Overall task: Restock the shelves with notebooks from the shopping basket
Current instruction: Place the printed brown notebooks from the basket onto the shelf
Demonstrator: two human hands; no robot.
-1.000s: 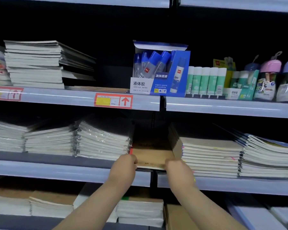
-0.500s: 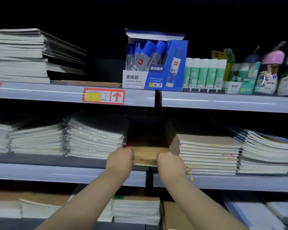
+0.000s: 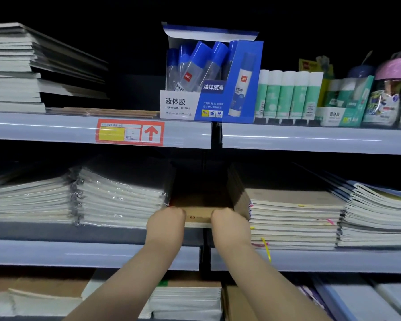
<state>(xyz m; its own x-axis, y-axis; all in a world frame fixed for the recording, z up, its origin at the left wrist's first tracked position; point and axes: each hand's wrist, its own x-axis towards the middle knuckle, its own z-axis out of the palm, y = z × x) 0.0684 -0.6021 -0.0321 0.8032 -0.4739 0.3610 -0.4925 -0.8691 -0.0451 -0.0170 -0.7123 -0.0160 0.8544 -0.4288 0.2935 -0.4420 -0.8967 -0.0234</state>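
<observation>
blue glue box [image 3: 208, 98], 12 o'clock: 液体胶, liquid glue no 7302, 涂抹顺滑, pval | bottle [image 3: 187, 75] inside it: red deli logo | green box [image 3: 336, 115], 2 o'clock: 固体胶 | shelf tag [image 3: 130, 133], 10 o'clock: red up arrow, small writing unreadable | brown notebook [image 3: 198, 216], 6 o'clock of the blue glue box: 60

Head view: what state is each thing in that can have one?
brown notebook: flat, in a gap on the shelf, front edge held by both hands.
left hand: fingers curled, gripping the notebook's left corner.
right hand: fingers curled, gripping its right corner.
liquid glue box: upright, top flap open.
green glue sticks: upright, capped, in a row.
</observation>
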